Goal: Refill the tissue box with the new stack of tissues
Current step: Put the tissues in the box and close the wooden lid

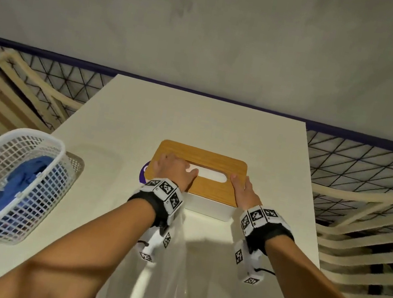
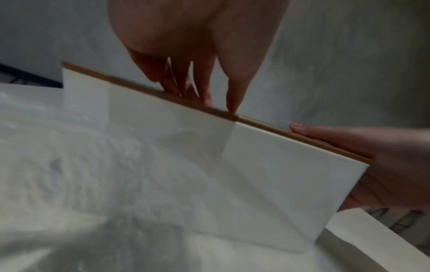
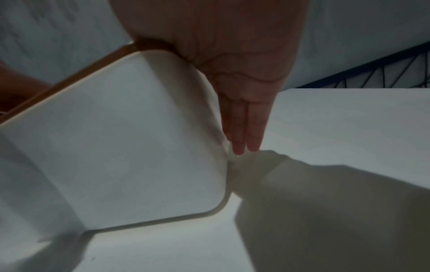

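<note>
White rectangular tissue box [image 1: 206,206] with rounded wooden slotted lid [image 1: 212,190] standing mid white surface [image 1: 257,138], lid on. Left hand [image 1: 173,171] flat on lid, fingers relaxed, probably pressing it home. Right hand [image 1: 244,189] straight-fingered against box's right end, thumb over lid edge, seemingly steadying; nothing gripped.

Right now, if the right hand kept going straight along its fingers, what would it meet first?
Probably the table. The right hand lies straight-fingered along the box's end wall, fingertips pointing down, close to the tabletop. Whether they already touch it is unclear.
</note>
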The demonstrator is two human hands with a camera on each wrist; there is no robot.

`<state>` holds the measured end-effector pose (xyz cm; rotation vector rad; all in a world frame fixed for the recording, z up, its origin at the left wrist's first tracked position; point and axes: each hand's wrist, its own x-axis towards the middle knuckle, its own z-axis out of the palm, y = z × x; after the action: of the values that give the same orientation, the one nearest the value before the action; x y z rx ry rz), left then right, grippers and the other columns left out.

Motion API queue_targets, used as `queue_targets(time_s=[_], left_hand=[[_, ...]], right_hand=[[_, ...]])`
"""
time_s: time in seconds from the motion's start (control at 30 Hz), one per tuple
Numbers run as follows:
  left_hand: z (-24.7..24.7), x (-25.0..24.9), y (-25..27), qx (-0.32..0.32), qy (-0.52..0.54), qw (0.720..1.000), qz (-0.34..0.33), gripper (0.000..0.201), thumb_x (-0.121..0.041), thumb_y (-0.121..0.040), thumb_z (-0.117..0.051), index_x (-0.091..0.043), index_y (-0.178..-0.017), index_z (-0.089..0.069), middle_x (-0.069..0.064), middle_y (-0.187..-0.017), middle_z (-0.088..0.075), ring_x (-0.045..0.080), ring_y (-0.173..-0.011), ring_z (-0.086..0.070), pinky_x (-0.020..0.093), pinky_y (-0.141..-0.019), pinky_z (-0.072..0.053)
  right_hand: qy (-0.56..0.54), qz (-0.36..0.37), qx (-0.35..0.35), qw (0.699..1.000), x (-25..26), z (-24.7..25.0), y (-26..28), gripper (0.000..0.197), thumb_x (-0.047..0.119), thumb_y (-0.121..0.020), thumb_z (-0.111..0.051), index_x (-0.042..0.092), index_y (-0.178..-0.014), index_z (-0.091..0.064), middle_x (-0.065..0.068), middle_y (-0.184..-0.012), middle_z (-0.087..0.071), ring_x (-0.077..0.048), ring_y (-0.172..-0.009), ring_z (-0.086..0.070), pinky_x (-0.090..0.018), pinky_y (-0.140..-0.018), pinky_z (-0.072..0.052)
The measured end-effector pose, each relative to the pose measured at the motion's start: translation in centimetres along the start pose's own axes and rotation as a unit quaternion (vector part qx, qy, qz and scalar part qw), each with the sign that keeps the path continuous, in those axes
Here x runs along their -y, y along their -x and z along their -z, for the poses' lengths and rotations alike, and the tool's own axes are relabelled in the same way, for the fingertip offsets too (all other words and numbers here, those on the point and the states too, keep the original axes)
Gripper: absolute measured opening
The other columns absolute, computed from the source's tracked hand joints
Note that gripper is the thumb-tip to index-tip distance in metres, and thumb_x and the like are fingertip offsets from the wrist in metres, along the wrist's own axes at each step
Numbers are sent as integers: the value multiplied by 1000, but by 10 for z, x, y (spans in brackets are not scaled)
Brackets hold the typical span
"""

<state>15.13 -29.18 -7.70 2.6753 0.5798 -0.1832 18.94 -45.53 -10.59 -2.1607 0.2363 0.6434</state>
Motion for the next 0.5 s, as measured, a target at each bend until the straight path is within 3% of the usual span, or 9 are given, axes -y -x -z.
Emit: queue_targets(time_s=[0.2,0.4,0.5], left_hand=[[-11,-24,-6,54,-80,991,97,66,-70,-79,-39,-18,-108,-67,9,-127,-49,30,-120,-34,40,-95,-28],[-10,-31,-7,31,-61,990,126,46,-51,-88,-47,-12,-101,-67,10,-124,-53,29,-124,-32,37,-100,-27],[-11,-29,-8,26,-37,992,121,44,-50,-88,-47,-14,-100,-70,7,-119,-56,27,-121,-34,37,-98,-27]], right_hand=[[-33,-2,10,999,-5,-1,-3,72,63,-88,-28,22,-146,-16,-13,-147,-36,-34,-130,-40,-40,-110,-28],[-55,-2,20,998,-6,1,1,73,64,-88,-28,21,-145,-19,-12,-146,-38,-32,-129,-41,-38,-108,-29],[-45,1,24,999,-6,2,3,74,67,-86,-26,21,-145,-20,-12,-143,-42,-32,-125,-45,-38,-106,-32]])
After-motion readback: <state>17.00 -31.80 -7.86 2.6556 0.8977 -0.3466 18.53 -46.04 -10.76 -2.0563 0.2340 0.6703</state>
